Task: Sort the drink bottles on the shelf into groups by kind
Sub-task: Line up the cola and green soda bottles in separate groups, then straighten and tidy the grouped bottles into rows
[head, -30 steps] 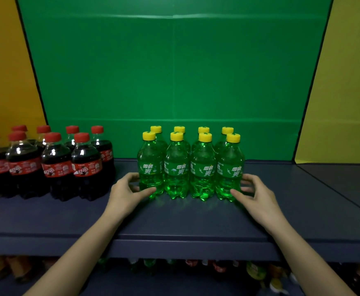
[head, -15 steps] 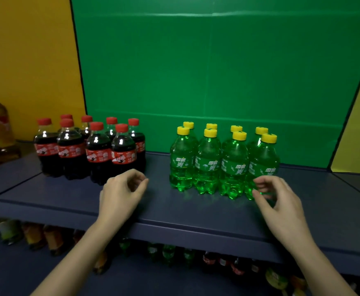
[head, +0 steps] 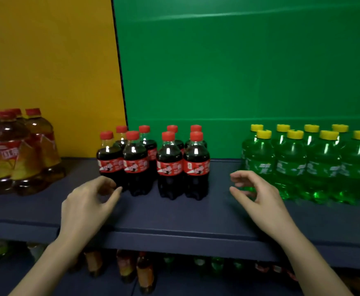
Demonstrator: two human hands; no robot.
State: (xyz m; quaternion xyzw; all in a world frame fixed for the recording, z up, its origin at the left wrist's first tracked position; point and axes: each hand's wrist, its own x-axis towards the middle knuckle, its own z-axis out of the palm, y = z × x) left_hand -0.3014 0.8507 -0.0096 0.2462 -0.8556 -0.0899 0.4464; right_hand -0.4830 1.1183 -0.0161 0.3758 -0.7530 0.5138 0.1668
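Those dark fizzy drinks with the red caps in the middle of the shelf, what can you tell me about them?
The cola bottles are eight small clear plastic bottles of dark brown drink, each with a red cap and red wrap label. They stand upright on the dark blue shelf in two rows of four, a narrow gap splitting them into two blocks. The left hand is beside the front left bottle's base; contact is unclear.
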